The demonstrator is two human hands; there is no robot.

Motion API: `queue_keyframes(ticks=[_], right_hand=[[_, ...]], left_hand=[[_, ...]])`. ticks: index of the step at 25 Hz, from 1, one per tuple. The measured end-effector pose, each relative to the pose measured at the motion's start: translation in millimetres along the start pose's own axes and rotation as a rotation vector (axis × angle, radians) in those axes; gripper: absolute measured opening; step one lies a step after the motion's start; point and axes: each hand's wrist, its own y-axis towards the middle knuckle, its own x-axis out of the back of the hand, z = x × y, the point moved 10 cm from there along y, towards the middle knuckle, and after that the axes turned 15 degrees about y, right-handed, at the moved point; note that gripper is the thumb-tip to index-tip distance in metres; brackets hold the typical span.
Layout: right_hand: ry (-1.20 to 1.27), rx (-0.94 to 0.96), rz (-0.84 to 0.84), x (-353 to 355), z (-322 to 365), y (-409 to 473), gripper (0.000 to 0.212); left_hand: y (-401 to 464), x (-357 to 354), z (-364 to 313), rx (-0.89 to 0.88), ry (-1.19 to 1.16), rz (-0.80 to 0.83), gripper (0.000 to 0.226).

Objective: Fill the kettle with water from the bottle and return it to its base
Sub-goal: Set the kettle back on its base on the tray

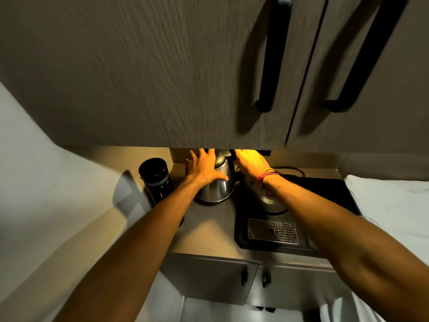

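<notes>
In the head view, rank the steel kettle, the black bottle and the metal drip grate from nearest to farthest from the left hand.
1. Steel kettle: the left hand lies flat on its side.
2. Black bottle: stands to the left of that hand, apart from it.
3. Metal drip grate: lower right, on the black tray.

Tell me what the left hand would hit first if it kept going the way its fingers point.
The left hand lies spread on the steel kettle, fingers pointing toward the back of the counter. Straight on, it would likely meet the back wall under the cabinet, though depth there is unclear.
</notes>
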Motion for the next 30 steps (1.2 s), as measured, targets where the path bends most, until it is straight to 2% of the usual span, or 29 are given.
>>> queue_keyframes(ticks=[1, 3, 5, 6, 8, 12, 14, 19, 25, 30], right_hand=[[0.022, -0.060, 0.024, 5, -23, -11, 0.025], [0.025, -0.096, 0.088, 8, -61, -29, 0.015], [0.126, -0.164, 0.039, 22, -86, -32, 0.018], [0.128, -0.184, -0.045, 41, -86, -39, 0.022], [0.164, -0.213, -0.157, 65, -94, -47, 0.014], [0.186, -0.237, -0.176, 58, -132, -73, 0.042], [0.194, -0.233, -0.192, 51, -145, -82, 0.041], [0.243, -0.215, -0.223, 50, -163, -92, 0.035], [0.298, -0.210, -0.238, 46, -176, -94, 0.047], [0.335, -0.138, -0.248, 47, -176, -89, 0.047]], left_hand=[[3, 13, -12, -0.037, -0.009, -0.025, 0.106], [6, 32, -40, -0.112, -0.018, -0.071, 0.089], [6, 39, -71, -0.167, 0.005, -0.100, 0.073], [5, 39, -88, -0.189, 0.024, -0.103, 0.069], [3, 35, -120, -0.230, 0.056, -0.090, 0.073], [-1, 15, -168, -0.281, 0.084, -0.075, 0.104], [-1, 7, -181, -0.296, 0.082, -0.072, 0.111], [9, 2, -201, -0.323, 0.128, -0.043, 0.110], [10, 1, -210, -0.298, 0.148, -0.055, 0.108], [4, 2, -211, -0.220, 0.134, -0.061, 0.112]])
